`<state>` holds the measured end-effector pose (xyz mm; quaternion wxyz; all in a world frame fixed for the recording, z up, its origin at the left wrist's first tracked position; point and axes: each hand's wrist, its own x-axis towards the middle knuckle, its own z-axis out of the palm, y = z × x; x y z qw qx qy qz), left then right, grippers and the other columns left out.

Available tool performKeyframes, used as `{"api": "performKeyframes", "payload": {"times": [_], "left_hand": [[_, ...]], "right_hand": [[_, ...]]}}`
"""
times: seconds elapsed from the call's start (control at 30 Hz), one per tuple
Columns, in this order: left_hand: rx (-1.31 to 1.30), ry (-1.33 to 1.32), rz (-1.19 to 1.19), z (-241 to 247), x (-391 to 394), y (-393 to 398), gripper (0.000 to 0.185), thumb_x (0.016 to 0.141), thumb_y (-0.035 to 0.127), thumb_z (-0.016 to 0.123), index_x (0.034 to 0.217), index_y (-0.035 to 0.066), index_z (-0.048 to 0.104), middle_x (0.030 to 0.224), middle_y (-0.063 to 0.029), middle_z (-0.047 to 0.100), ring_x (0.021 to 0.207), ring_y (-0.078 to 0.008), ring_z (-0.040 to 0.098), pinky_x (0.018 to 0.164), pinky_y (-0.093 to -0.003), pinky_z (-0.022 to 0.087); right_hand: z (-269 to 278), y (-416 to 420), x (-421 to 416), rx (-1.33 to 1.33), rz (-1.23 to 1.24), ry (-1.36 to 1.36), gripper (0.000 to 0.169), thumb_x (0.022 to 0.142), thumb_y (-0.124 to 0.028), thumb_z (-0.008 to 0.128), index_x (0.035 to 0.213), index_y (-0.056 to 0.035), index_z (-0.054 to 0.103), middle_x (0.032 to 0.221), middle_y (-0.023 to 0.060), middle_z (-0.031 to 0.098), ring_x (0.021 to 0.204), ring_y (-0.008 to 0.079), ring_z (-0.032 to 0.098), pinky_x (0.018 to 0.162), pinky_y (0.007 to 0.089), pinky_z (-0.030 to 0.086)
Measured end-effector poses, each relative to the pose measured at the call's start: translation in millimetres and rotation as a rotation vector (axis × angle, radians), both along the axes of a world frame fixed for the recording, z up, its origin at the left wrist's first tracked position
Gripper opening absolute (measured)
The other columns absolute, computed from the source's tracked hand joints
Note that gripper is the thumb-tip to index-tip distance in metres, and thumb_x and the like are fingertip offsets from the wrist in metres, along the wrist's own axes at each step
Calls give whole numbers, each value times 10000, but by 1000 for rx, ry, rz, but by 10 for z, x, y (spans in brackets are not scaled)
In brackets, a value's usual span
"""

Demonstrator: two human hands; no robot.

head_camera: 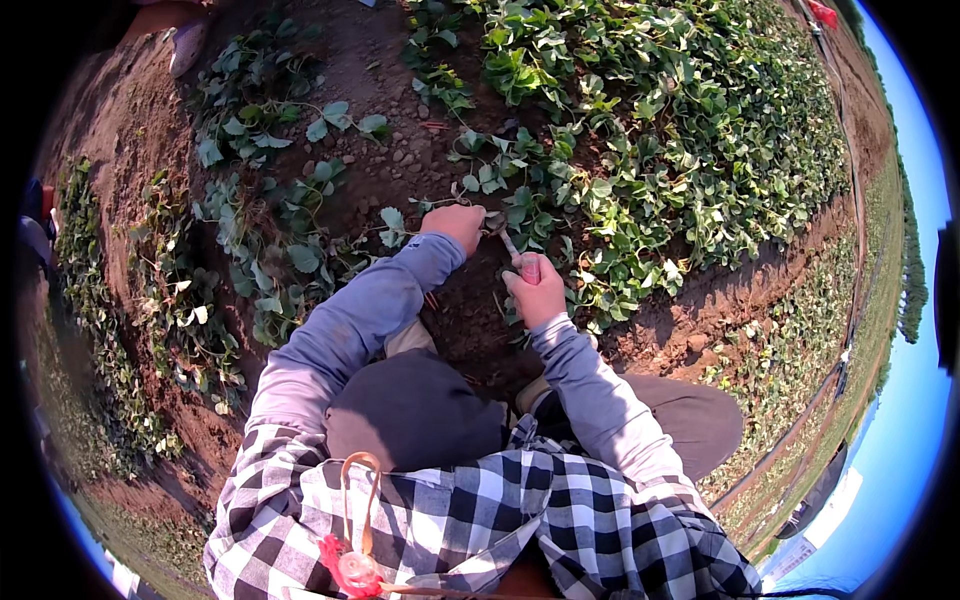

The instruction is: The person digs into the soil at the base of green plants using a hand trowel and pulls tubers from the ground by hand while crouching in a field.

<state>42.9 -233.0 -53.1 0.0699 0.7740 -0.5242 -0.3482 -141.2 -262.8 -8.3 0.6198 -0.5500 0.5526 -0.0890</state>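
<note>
My right hand (538, 291) is closed around the red handle of a small hand tool (508, 241); its metal end points up and left, close to my left hand. With its fingers curled at the base of some plant stems, my left hand (454, 225) is just left of the tool's metal end. Whether the fingers grip a stem cannot be told. Leafy strawberry-like plants (529, 214) grow right beside the tool, and a leafy runner (393, 226) lies left of my left hand. Brown soil (469, 315) shows below both hands.
Dense green plants (675, 135) cover the bed at the upper right. More leafy plants (262, 255) lie to the left, with bare soil (375, 172) between. Another person's shoe (187, 49) is at the upper left. A dark hose (847, 330) runs along the right side.
</note>
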Motion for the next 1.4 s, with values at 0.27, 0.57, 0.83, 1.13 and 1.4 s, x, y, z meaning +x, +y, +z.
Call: {"api": "performKeyframes", "payload": {"times": [0.27, 0.57, 0.83, 1.13, 1.4], "left_hand": [[62, -140, -81, -446, 91, -367, 184, 773, 120, 521, 906, 70, 639, 890, -136, 655, 845, -304, 635, 715, -412, 511], [-137, -270, -55, -706, -28, -532, 159, 821, 117, 460, 886, 46, 586, 787, -129, 656, 722, -301, 652, 606, -401, 526], [159, 22, 77, -417, 73, -705, 475, 798, 147, 521, 1228, -10, 395, 946, -192, 635, 897, -341, 616, 763, -427, 488], [-584, 526, 449, 312, 349, 123, 318, 874, 140, 544, 1155, 1, 490, 1108, -125, 592, 1023, -198, 573, 884, -307, 437], [-539, 473, 1050, 47, 271, 2247, 224, 918, 166, 475, 1047, -3, 547, 912, -92, 634, 850, -146, 601, 769, -261, 473]], "right_hand": [[408, -812, 17, 605, -316, -175, 110, 844, -93, 577, 900, -108, 483, 636, -38, 383, 403, 11, 298, 350, 161, 240], [614, -452, -271, 584, -324, -222, 189, 830, -62, 521, 1006, -48, 453, 628, -1, 390, 386, 51, 289, 341, 201, 273], [284, -7, -219, 17, 1, -5, 266, 744, -60, 660, 971, -66, 522, 660, -7, 490, 444, 56, 401, 399, 241, 338], [432, -370, -53, 450, -269, -178, 216, 811, -77, 589, 1000, -59, 487, 610, 8, 424, 407, 80, 378, 363, 233, 313], [698, -21, -353, 460, -183, -187, 206, 831, -72, 519, 1013, -86, 423, 669, -1, 382, 395, 59, 283, 343, 216, 275]]}}
